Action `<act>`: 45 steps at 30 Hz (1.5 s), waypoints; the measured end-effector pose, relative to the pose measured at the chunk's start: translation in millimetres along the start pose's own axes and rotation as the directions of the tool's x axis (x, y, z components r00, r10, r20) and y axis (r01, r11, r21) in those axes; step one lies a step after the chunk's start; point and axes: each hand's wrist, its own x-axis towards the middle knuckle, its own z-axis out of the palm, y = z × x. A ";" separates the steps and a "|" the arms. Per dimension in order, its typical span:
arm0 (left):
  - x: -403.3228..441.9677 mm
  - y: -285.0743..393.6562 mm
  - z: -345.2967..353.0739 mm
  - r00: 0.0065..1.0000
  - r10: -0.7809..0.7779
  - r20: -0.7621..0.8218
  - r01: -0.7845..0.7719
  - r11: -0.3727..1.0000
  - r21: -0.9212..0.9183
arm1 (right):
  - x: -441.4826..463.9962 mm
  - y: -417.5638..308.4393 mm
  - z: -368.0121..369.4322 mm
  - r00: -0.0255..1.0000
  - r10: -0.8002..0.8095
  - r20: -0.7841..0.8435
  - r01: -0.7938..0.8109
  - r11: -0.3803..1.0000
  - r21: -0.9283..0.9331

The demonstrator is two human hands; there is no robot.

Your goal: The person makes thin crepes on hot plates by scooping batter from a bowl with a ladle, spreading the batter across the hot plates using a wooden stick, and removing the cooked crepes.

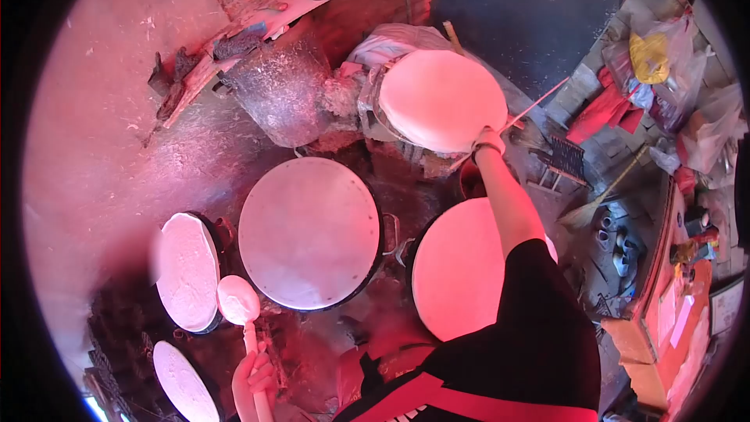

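Observation:
At the lower left, my left hand [254,375] is closed round the handle of a ladle [238,301]; the ladle's round bowl is coated in something pale. Beside it stands a round vessel [187,272] filled with a pale, thick-looking mass. My right arm reaches far forward, and my right hand [488,137] is closed on a long thin stick [541,100]. That hand is at the near right edge of a pale round disc [443,100]; whether it touches the disc I cannot tell. The stick slants past the disc's rim.
A round griddle [308,227] lies in the middle, with another pale round surface [457,270] partly under my right arm. A second pale-filled vessel [184,383] stands at lower left. A broom [578,215], plastic bags [691,78] and a wooden table [664,312] are at right.

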 end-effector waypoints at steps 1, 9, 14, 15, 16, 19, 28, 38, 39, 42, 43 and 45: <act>-0.9 -7.6 5.0 1.000 0.015 -0.022 -0.015 0.999 0.033 | -0.7 3.8 -0.2 0.993 -0.115 0.011 0.115 0.980 -0.161; 14.3 -46.2 27.8 0.975 0.218 -0.045 -0.109 0.645 0.756 | -0.6 44.5 -68.2 0.887 -0.431 0.168 0.462 0.837 -0.293; 65.5 -67.6 54.0 0.978 0.150 -0.146 0.057 0.483 0.874 | -241.9 -7.9 -114.6 0.708 0.257 0.658 -0.157 0.965 -0.209; 83.8 -68.3 56.4 0.973 0.158 -0.166 0.080 0.441 0.894 | -263.7 -3.2 -119.7 0.687 0.374 0.624 -0.146 0.911 -0.385; 106.6 -63.4 53.5 0.982 0.109 -0.153 0.096 0.409 0.908 | -276.5 13.6 -135.4 0.578 0.410 0.705 -0.252 0.912 -0.324; 183.2 -52.2 38.8 0.995 0.077 -0.064 0.052 0.152 0.987 | -317.5 47.7 -172.7 0.369 0.537 0.759 -0.420 0.825 -0.379; 271.4 -5.0 29.6 0.660 0.295 0.691 -0.247 -0.784 0.570 | -468.0 143.0 -234.7 0.633 -0.288 0.718 0.769 0.333 -0.545; 213.3 80.6 49.7 0.582 0.152 0.799 -0.506 -0.701 0.502 | -528.9 176.1 -141.9 0.732 0.114 0.671 0.077 0.966 -0.248; 206.8 88.5 46.6 0.610 0.181 0.772 -0.498 -0.670 0.551 | -533.2 174.9 -143.6 0.734 0.097 0.672 0.092 0.966 -0.240; 187.7 120.9 17.0 0.696 0.257 0.671 -0.496 -0.503 0.707 | -543.5 186.9 -167.9 0.822 0.136 0.553 -0.081 0.989 -0.122; 174.0 128.0 6.2 0.691 0.266 0.672 -0.499 -0.497 0.710 | -547.0 199.7 -173.5 0.819 0.132 0.559 -0.072 0.989 -0.128; 141.0 142.0 -10.0 0.809 0.253 0.530 -0.517 -0.122 0.847 | -554.4 221.0 -172.3 0.869 0.023 0.494 0.006 0.998 -0.058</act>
